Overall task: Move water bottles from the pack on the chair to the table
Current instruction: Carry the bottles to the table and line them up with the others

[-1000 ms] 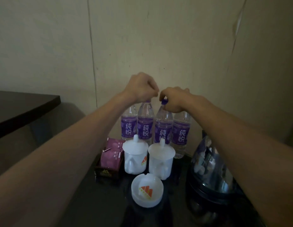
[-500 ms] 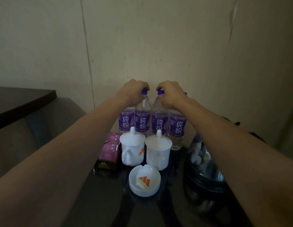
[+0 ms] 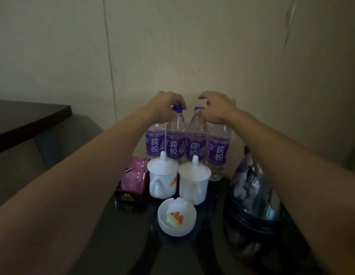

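Hands [image 3: 164,108] (both) atop bottles [image 3: 175,143]

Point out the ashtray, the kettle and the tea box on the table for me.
ashtray [image 3: 176,219]: head view, on its printed white floor.
kettle [image 3: 252,187]: head view, on its shiny curved side.
tea box [image 3: 135,175]: head view, on its purple top face.

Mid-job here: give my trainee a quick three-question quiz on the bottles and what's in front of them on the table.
1. How many water bottles stand in the row by the wall?
2. True or false: the ashtray lies behind the bottles.
3. What covers each white mug: A) saucer B) knobbed lid C) nothing?

Key: 1) four; 2) false, it lies nearer the camera, in front of the mugs; 3) B.
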Available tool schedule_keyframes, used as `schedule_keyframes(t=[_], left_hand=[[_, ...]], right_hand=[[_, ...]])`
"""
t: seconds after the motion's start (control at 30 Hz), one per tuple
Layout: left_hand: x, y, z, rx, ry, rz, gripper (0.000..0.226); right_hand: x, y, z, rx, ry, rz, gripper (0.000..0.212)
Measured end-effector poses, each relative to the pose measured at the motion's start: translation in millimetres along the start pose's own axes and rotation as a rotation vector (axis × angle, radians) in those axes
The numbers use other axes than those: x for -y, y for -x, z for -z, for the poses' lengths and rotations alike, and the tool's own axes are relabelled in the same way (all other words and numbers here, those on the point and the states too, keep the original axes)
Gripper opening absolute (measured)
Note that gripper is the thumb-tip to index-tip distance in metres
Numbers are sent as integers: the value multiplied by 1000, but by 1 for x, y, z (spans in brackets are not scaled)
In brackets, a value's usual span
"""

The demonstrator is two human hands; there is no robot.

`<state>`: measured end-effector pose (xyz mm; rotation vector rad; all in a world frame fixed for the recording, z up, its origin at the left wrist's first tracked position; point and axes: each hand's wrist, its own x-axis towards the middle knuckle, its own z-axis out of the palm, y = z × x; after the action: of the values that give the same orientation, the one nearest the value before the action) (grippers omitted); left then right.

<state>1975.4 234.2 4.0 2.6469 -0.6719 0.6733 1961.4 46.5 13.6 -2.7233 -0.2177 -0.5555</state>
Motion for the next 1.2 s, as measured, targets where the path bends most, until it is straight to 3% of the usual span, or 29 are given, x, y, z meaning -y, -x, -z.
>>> schedule_keyframes(t=[0.07, 0.23, 0.43, 0.57, 0.63, 0.77, 0.87, 0.97, 1.03, 1.07, 1.13, 1.2], left_hand=[[0, 0, 0, -11, -8, 7, 33], [8, 3, -4, 0, 5, 55, 36], [11, 3, 1, 12, 99, 155, 66], [9, 8, 1, -85, 18, 196, 70], [11, 7, 2, -108, 49, 321, 71], [22, 14, -3, -20, 223, 600, 57], [29, 21, -6, 28, 282, 643, 41], [28, 22, -19, 1, 473, 642, 55], [26, 32, -39, 62, 769, 737, 16], [23, 41, -57, 136, 799, 769, 5], [37, 38, -47, 140, 850, 796, 17], [46, 21, -42, 30, 814, 783, 33]], right_hand=[[-13, -4, 14, 7, -20, -87, 66], [-32, 12, 8, 187, -148, -198, 50], [-32, 17, 9, 145, -289, -232, 40], [-39, 24, 6, 106, -274, -227, 45], [-43, 25, 8, 94, -262, -231, 45], [-46, 23, 8, 105, -251, -233, 47], [-39, 22, 7, 118, -269, -237, 47], [-42, 28, 1, 110, -263, -257, 43], [-48, 33, -9, 163, -250, -277, 38], [-55, 38, -18, 202, -263, -301, 36], [-40, 26, -12, 220, -309, -285, 34], [-32, 15, 1, 170, -307, -242, 35]])
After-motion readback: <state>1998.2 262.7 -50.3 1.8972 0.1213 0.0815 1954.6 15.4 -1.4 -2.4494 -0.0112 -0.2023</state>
